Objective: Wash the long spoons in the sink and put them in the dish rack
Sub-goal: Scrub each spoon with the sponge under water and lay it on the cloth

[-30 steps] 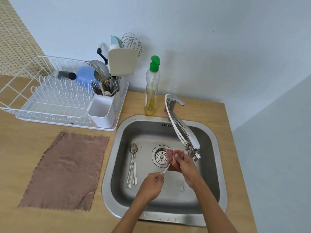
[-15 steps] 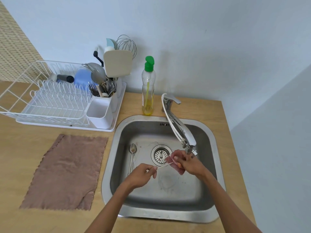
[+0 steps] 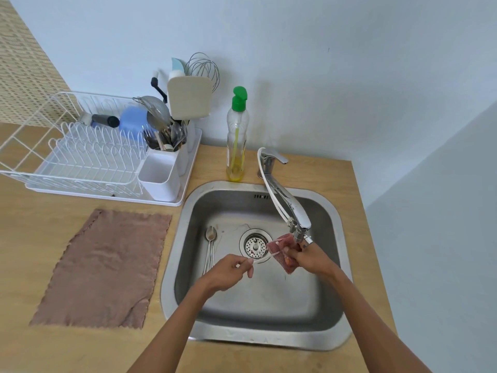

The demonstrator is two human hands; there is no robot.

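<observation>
One long spoon [image 3: 265,257] is held over the sink [image 3: 172,254], centre of frame, just below the drain strainer [image 3: 255,246]. The left hand [image 3: 228,273] pinches its handle end between thumb and fingers. The right hand [image 3: 309,258] grips a red mesh scrubber [image 3: 279,249] folded round the spoon's other end, which is hidden. The hands are apart, joined only by the spoon.

More long spoons [image 3: 210,249] lie together on the sink floor, left of the strainer, bowls toward the top of the frame; their number cannot be told.

The faucet [image 3: 285,203] spout ends just above the scrubber.

The dish rack [image 3: 80,154] stands at upper left on the counter [image 3: 40,224] and its cutlery holder [image 3: 161,173] faces the sink. A soap bottle [image 3: 236,141] stands behind the sink. A brown cloth [image 3: 105,267] lies flat at lower left.
</observation>
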